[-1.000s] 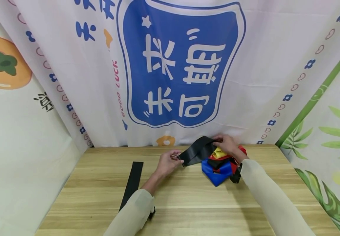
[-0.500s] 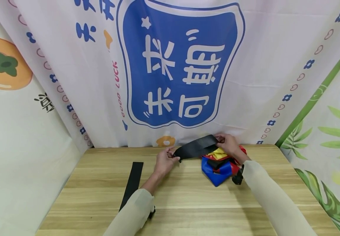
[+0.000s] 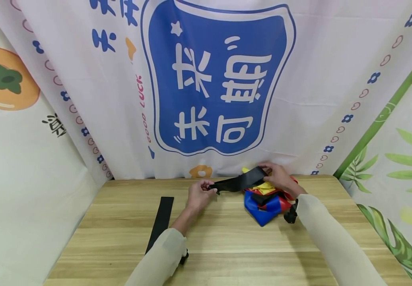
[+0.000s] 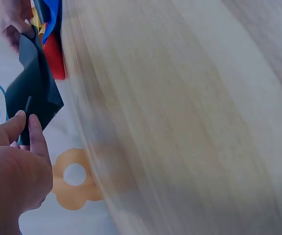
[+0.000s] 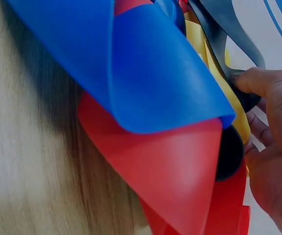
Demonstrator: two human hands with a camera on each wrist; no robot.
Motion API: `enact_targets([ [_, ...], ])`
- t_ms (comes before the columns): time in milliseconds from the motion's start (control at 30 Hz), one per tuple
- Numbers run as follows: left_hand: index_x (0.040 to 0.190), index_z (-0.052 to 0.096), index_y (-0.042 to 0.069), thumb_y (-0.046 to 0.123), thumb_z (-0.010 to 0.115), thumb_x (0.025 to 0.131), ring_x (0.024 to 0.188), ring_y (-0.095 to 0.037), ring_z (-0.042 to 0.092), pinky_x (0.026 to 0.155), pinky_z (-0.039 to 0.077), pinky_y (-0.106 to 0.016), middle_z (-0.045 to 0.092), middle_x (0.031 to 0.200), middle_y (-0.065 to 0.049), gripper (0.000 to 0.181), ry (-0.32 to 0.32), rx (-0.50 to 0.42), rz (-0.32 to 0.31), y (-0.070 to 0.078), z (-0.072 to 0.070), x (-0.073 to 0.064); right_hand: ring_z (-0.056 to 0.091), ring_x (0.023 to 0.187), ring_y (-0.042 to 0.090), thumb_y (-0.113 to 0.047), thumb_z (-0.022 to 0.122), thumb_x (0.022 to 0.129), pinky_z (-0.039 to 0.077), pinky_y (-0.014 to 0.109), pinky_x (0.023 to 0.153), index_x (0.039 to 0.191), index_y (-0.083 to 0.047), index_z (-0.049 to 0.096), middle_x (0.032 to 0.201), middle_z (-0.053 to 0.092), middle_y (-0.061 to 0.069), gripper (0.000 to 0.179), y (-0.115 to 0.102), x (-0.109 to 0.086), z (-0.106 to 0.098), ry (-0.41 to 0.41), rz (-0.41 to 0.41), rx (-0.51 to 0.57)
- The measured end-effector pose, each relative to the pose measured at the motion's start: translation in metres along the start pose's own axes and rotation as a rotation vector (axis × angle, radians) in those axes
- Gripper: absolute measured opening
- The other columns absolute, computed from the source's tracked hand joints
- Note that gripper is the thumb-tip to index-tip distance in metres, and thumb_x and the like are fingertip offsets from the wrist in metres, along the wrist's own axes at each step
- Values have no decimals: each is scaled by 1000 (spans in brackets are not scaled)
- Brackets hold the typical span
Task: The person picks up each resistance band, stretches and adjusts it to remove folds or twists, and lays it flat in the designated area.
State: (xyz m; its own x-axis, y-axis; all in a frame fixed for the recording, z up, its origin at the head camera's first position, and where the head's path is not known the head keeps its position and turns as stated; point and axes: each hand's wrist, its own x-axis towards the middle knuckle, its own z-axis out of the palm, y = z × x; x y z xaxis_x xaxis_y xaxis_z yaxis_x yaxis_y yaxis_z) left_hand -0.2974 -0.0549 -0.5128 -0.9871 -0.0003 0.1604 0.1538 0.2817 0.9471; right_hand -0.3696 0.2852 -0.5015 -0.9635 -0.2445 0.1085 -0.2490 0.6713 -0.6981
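Observation:
A flat black elastic band (image 3: 241, 182) stretches between my two hands at the back of the table. My left hand (image 3: 198, 196) pinches its left end between thumb and fingers, as the left wrist view also shows the band (image 4: 35, 81) in my fingertips. The right hand (image 3: 279, 178) grips the other end, above a pile of bands. In that pile lie a blue band (image 5: 165, 78), a red band (image 5: 160, 166) and a yellow band (image 5: 236, 100), folded and overlapping. The right hand's fingers reach in close by the yellow one.
A second black band (image 3: 161, 218) lies straight on the wooden table (image 3: 227, 246), left of my left forearm and partly under its sleeve. Behind the table's back edge hangs a white printed curtain (image 3: 309, 139). More printed cloth stands at both sides.
My left hand has shifted a little left and back, drawing the black band out longer and narrower in view. More yellow shows behind it. The right hand has barely moved.

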Motion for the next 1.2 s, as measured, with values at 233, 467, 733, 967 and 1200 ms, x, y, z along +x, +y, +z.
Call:
enact_targets([
  [233,106,73,4,2,86,86,94,-20,61,81,53,-26,67,101,-8,24,49,2,16,3,1,-1,57,99,33,0,85,84,50,38,83,138,-4,68,116,64,16,57,1,-1,-4,11,-5,16],
  [467,101,71,3,-1,84,88,94,-20,64,74,56,-21,70,101,-9,19,109,-22,66,6,0,1,57,106,36,-9,95,77,50,50,94,129,-2,70,126,65,19,58,2,-1,-13,48,-109,-43],
  [733,108,73,1,-4,85,86,95,-22,62,81,55,-25,67,100,-10,25,35,51,91,7,-1,3,57,104,37,-11,95,78,50,44,85,127,-2,70,119,66,18,56,-8,-3,-22,40,-109,-32],
  [967,111,77,-3,-3,87,83,90,-23,64,82,57,-33,70,96,-11,30,-33,151,124,5,-1,3,57,103,33,-14,94,80,52,40,84,126,-3,70,116,67,18,53,-10,-6,-27,31,-92,6],
  [1200,102,76,-1,0,88,83,86,-21,64,74,52,-23,70,90,-8,23,-68,189,122,4,-5,2,61,107,34,-14,93,81,55,47,94,123,-1,69,119,70,19,50,-9,-10,-30,19,-67,34],
])
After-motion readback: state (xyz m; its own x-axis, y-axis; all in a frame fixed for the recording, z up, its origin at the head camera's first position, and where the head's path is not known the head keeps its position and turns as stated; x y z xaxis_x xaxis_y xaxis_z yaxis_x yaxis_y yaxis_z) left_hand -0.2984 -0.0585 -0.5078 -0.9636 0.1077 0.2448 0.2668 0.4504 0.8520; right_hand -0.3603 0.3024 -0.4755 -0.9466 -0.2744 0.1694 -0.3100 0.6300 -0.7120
